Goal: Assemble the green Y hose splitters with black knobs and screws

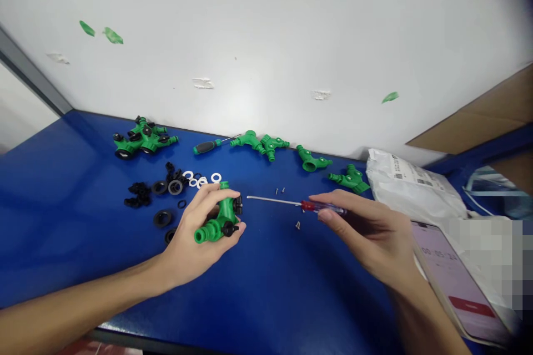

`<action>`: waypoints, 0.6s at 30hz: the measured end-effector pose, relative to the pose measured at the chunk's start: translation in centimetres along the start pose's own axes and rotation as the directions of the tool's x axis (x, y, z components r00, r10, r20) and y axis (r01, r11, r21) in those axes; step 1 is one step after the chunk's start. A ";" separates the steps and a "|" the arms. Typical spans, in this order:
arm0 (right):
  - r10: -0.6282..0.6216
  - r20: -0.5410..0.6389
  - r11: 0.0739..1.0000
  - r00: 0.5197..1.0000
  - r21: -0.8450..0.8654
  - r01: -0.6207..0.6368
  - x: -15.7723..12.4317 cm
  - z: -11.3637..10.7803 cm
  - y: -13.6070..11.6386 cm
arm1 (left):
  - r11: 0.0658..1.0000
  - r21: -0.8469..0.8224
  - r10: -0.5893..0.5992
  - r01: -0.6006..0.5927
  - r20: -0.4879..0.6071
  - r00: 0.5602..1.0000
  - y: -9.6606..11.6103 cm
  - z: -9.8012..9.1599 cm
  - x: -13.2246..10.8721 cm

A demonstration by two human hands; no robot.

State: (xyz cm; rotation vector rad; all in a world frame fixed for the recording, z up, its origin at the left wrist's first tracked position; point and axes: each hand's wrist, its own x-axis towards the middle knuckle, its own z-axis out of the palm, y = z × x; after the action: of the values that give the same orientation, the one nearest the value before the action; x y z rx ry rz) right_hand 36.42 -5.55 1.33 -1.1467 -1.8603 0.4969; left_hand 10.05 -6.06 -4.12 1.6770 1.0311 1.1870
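Left hand (pixel 199 236) is closed around a green plastic hose splitter (pixel 220 221), held off the blue table (pixel 266 294) near the middle of the view, fingers wrapped over the body, with a black knob (pixel 229 228) showing on its side. Right hand (pixel 366 232) pinches a red-handled screwdriver (pixel 322 208) in the fingertips, thin shaft pointing left toward the splitter, tip near it but not touching as far as can be seen. Both forearms come in from the bottom corners, wrists low, hands facing each other. Progress as far as it shows: a bunch of green fittings with black parts on (pixel 144 138) sits at the back left, while the green pieces along the back edge (pixel 249 141) look bare, no black parts visible on them. Loose parts lie out on the table: black rings (pixel 162 218), white washers (pixel 216 177), a pile of small black pieces (pixel 139 194) and a few tiny screws (pixel 297 225). A green-handled screwdriver (pixel 207 147) lies at the back beside the fittings. On the right are a white plastic bag (pixel 410 186) and a phone (pixel 453 283) showing a timer, partly blurred out.
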 end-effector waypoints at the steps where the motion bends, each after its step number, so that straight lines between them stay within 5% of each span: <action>1: -0.021 0.032 1.000 0.999 0.012 0.020 0.0 0.0 -0.2 | 1.000 0.003 0.000 0.000 -0.001 1.000 0.0 0.0 0.0; 18: -0.080 0.103 0.996 0.991 -0.039 0.085 -0.3 0.3 -0.1 | 1.000 0.030 -0.003 0.003 0.009 1.000 0.0 0.0 0.0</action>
State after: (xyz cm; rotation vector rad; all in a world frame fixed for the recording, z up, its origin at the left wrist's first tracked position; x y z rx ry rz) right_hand 36.15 -5.79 1.12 -1.0856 -2.0062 0.4770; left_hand 10.08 -6.07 -4.09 1.7016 1.0507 1.1666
